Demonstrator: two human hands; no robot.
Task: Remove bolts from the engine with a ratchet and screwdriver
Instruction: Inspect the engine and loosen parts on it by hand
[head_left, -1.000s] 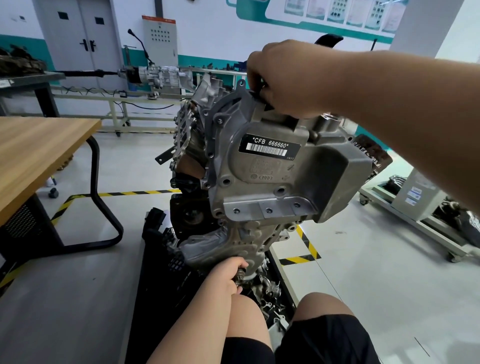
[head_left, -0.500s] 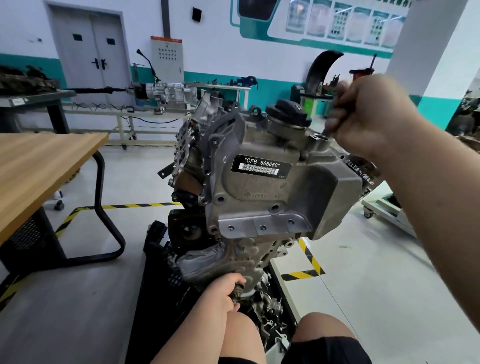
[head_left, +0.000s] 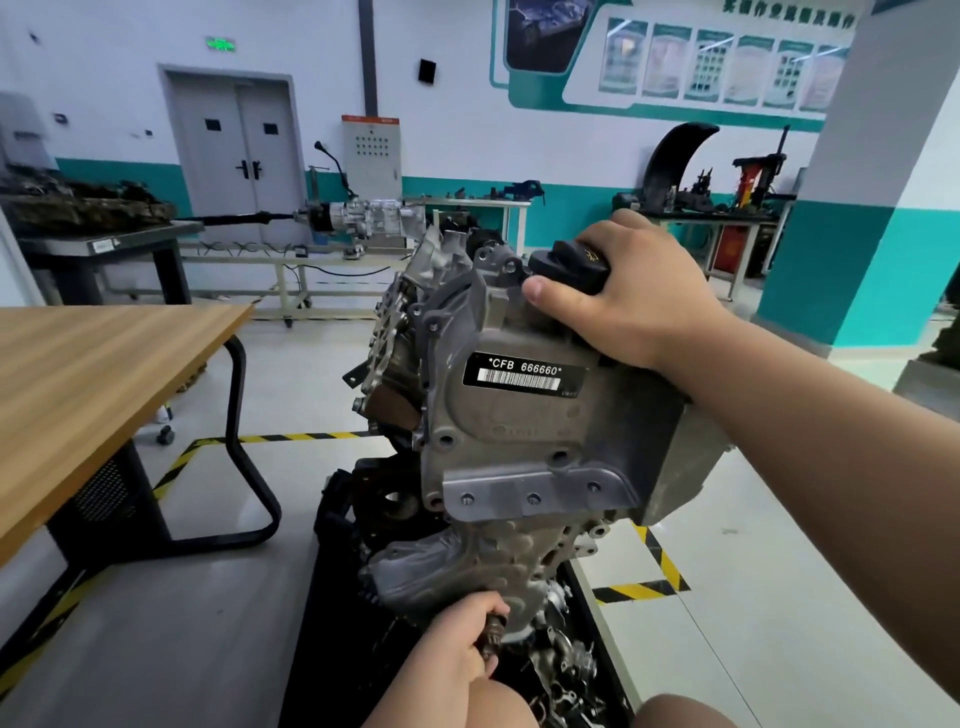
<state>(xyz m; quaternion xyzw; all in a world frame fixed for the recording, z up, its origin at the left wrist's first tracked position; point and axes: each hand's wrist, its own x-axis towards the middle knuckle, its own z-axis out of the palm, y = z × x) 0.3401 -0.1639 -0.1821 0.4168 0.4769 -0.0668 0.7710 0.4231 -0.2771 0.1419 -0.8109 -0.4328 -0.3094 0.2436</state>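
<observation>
- White wall (head_left: 519, 135) with a teal band, grey double door (head_left: 236, 150).
- Wooden counter (head_left: 88, 374) at left.
- Grey floor (head_left: 156, 623) with yellow-black tape (head_left: 301, 437).
- White-teal pillar (head_left: 878, 208) at right.

Bright, even indoor light; wide-angle bending at edges.

Wooden table (head_left: 93, 384) with a black tube frame, seen at 9 o'clock. Grey double door (head_left: 239, 156) set in the far wall at 10 o'clock. Pale control cabinet (head_left: 371, 156) mounted at 11 o'clock, with a gearbox (head_left: 363, 218) and shaft laid on a rack just below it. Black fender (head_left: 670, 156) stood at 1 o'clock. Teal-banded pillar (head_left: 872, 260) at 2 o'clock. Yellow-black floor tape (head_left: 296, 438) laid at 8 o'clock.
</observation>
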